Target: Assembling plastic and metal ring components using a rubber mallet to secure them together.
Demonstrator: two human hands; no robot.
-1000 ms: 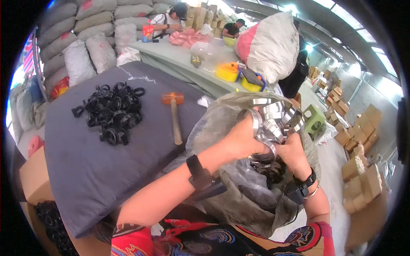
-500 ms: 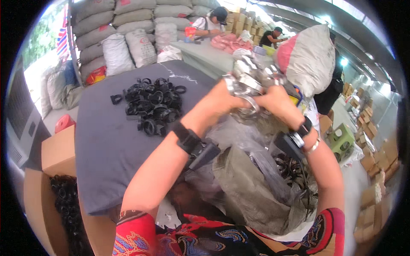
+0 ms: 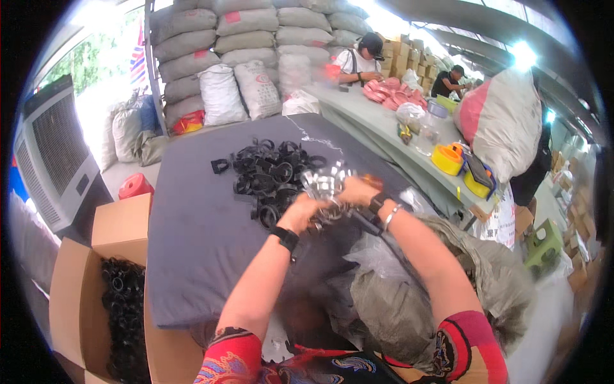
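Between them, my left hand (image 3: 303,213) and my right hand (image 3: 358,192) grip a bunch of shiny silver metal rings (image 3: 326,181), blurred by motion. The bunch is over the grey cloth-covered table (image 3: 198,256), close to the right side of a heap of black rings (image 3: 272,169). Whether the silver rings touch the cloth or the heap, I cannot tell. Below my right forearm lies a rumpled grey-green sack (image 3: 390,307) with clear plastic sheeting (image 3: 377,256) at its mouth. Fingers on both hands are curled round the rings, partly hidden by them.
An open cardboard box (image 3: 70,307) of black rings stands at the left, near an air cooler (image 3: 61,153). On a long bench (image 3: 409,153) lie yellow tape rolls (image 3: 448,159) and pink pieces (image 3: 393,93). Two people work beyond. A full sack (image 3: 502,125) stands at the bench's right end.
Both hands have carried the silver rings from above the sack leftward and down to the black heap's edge. My view has shifted, showing more of the bench.
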